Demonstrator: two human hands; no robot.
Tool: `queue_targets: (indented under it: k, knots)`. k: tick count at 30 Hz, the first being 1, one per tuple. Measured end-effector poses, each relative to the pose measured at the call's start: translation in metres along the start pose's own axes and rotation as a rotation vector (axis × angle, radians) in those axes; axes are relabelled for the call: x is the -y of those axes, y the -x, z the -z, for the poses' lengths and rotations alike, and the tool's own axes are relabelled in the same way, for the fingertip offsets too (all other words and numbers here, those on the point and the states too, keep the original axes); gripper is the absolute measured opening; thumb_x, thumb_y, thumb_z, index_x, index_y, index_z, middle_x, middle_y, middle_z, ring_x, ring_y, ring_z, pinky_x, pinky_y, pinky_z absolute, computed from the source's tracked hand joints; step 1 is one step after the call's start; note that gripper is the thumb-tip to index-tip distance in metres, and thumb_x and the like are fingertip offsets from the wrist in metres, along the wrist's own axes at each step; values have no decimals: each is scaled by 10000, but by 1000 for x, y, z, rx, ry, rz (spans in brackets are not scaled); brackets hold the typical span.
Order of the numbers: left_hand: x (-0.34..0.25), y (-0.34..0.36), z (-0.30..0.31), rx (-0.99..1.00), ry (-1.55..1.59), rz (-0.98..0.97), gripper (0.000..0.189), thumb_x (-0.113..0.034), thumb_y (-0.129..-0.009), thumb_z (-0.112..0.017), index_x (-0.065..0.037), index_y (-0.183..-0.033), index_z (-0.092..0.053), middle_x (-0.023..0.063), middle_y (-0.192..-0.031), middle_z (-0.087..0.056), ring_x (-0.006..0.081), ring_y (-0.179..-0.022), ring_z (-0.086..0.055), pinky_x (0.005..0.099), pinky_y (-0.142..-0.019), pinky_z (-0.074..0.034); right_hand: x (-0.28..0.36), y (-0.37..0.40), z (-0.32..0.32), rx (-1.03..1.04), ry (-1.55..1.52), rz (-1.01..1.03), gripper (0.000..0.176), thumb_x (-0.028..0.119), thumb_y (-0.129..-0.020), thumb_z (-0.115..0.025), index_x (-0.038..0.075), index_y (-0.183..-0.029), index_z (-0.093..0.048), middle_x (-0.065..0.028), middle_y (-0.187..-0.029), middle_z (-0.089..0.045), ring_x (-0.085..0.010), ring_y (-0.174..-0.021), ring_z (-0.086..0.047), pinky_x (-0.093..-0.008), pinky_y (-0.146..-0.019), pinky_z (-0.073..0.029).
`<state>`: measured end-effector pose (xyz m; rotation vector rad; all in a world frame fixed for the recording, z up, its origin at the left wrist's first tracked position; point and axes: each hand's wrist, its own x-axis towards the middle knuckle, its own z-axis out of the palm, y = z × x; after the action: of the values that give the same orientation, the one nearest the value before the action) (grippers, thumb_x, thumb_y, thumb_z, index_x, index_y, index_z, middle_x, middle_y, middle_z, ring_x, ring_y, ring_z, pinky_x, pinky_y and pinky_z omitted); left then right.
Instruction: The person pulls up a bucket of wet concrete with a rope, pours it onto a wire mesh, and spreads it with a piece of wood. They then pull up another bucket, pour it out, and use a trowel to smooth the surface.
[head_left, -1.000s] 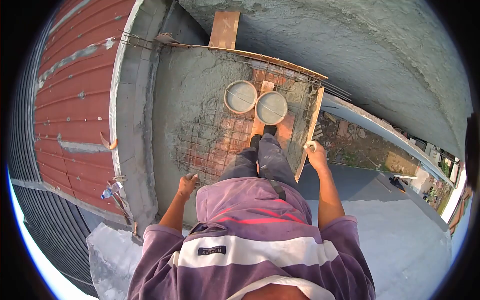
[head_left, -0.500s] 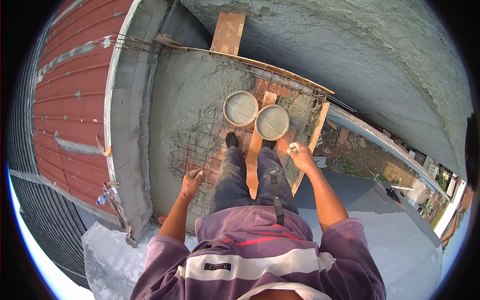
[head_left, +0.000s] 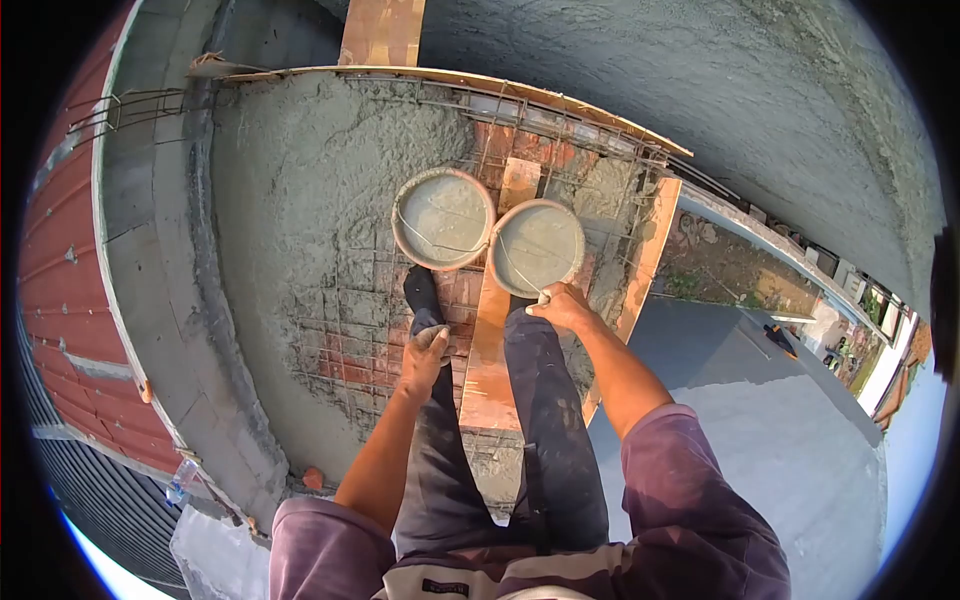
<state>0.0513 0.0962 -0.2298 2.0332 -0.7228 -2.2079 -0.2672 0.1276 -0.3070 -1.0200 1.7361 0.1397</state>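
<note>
Two round buckets of wet grey cement stand side by side, the left bucket (head_left: 443, 262) touching the right bucket (head_left: 535, 291). A thin wire handle crosses the top of each. My right hand (head_left: 565, 308) is closed at the near rim of the right bucket, where its wire handle (head_left: 515, 262) runs into my fingers. My left hand (head_left: 425, 358) is closed in front of my left shin, below the left bucket and apart from it. Nothing shows sticking out of its fingers.
I stand over a rebar grid (head_left: 350, 345), partly covered by wet concrete (head_left: 290, 200). A wooden plank (head_left: 487, 370) lies between my feet. Board formwork (head_left: 650, 255) edges the right side, with a drop beyond. A rough wall (head_left: 620, 60) rises ahead; a block ledge (head_left: 165, 260) runs along the left.
I have bent lower, and the buckets appear larger. My right hand has moved left onto the right bucket's near edge. My left hand has moved right, in front of my shin.
</note>
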Motion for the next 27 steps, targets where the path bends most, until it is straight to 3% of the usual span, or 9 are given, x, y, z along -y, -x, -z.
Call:
queue_targets:
  k: [1,2,6,8,11,13,18,24,27]
  knots:
    - [9,-15,-5,17,21,4,528,-412,-1013,-623,0,-1340,-586,144,-1185,-697,257,-1077,-681,423,-971,-523,3,-2,5,227,-83,-90,686,421,-791,-833,-35,-1272,-654,-263,-1211,-688,-362,-1180,-650,-430,-1018,-496]
    - [20,-31,-9,35,42,6,531,-417,-1013,-624,-1,-1341,-585,141,-1188,-696,257,-1074,-681,424,-972,-523,3,0,0,69,-173,-68,618,435,-814,-804,-69,-1158,-707,-284,-1077,-722,-376,-1078,-697,-422,-943,-540]
    - [57,-75,-23,56,119,180,493,-406,-1053,-551,-18,-1358,-576,122,-1178,-701,264,-1040,-684,426,-962,-529,34,12,17,-76,-201,-34,573,441,-832,-770,-97,-1025,-727,-290,-961,-731,-399,-915,-728,-440,-800,-570]
    - [94,-97,-21,37,158,254,430,-388,-1076,-502,-70,-1353,-586,89,-1142,-715,242,-996,-705,408,-877,-543,59,40,29,-94,-199,-48,487,416,-862,-750,-63,-946,-725,-283,-900,-719,-411,-871,-717,-476,-767,-552]
    - [99,-121,-41,89,292,348,454,-416,-1088,-450,-73,-1350,-593,102,-1163,-709,257,-1016,-694,425,-899,-535,88,113,69,0,-173,8,444,386,-912,-718,-42,-808,-663,-271,-789,-673,-451,-793,-675,-503,-707,-521]
    - [82,-132,-65,267,456,391,483,-432,-1075,-448,-78,-1376,-582,137,-1213,-690,293,-1063,-666,472,-939,-530,84,168,102,-58,-224,236,422,349,-944,-701,-31,-791,-601,-260,-741,-632,-452,-737,-644,-492,-675,-508]
    - [63,-128,-160,692,939,456,502,-435,-1058,-465,-86,-1406,-558,154,-1260,-664,316,-1117,-640,505,-966,-524,95,250,234,-2,-316,231,234,203,-954,-706,-23,-975,-650,-179,-832,-665,-374,-730,-654,-433,-647,-517]
    - [64,-148,-221,738,1127,236,521,-450,-1054,-445,-95,-1425,-538,154,-1310,-633,322,-1161,-621,515,-991,-517,64,222,233,-162,-242,396,159,123,-953,-694,-23,-1011,-670,-152,-830,-656,-348,-712,-631,-407,-654,-510]
    - [43,-197,-225,718,1135,111,531,-457,-1052,-435,-100,-1435,-528,153,-1335,-618,325,-1183,-611,521,-1003,-514,46,178,222,-171,-281,328,155,128,-978,-665,-27,-974,-671,-157,-790,-637,-309,-675,-608,-393,-642,-489]
